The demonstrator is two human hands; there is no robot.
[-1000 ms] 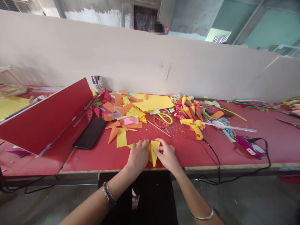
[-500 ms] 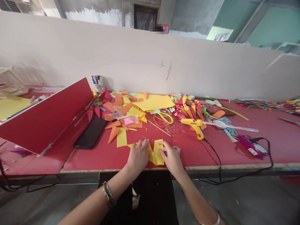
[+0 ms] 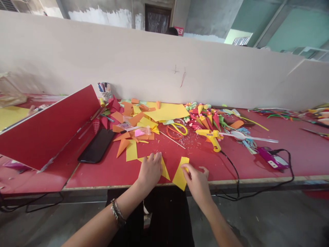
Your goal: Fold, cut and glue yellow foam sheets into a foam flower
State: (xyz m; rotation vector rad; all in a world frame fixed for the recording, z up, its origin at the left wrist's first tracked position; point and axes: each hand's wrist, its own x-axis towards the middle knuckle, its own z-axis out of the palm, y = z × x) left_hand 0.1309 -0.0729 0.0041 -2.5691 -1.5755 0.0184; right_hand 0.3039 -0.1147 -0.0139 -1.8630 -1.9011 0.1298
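My left hand lies over a pointed piece of yellow paper near the front of the red table, its fingers resting flat on it and covering part of it. Between the thumb and fingers of my right hand is a four-sided piece of yellow paper, tilted, its lower corner at the table edge. A gap of red tabletop separates the two pieces. Beyond my left hand lies another yellow paper piece, close to an orange paper cone.
A yellow glue gun lies to the right, its cord running to a purple power strip. Small decorated cones are piled behind it. To the left are a black phone and a leaning red board. A pen cup stands behind.
My right hand has moved right and slightly toward me with its yellow paper piece, which is now apart from the one under my left hand. My left hand stays nearly in place.
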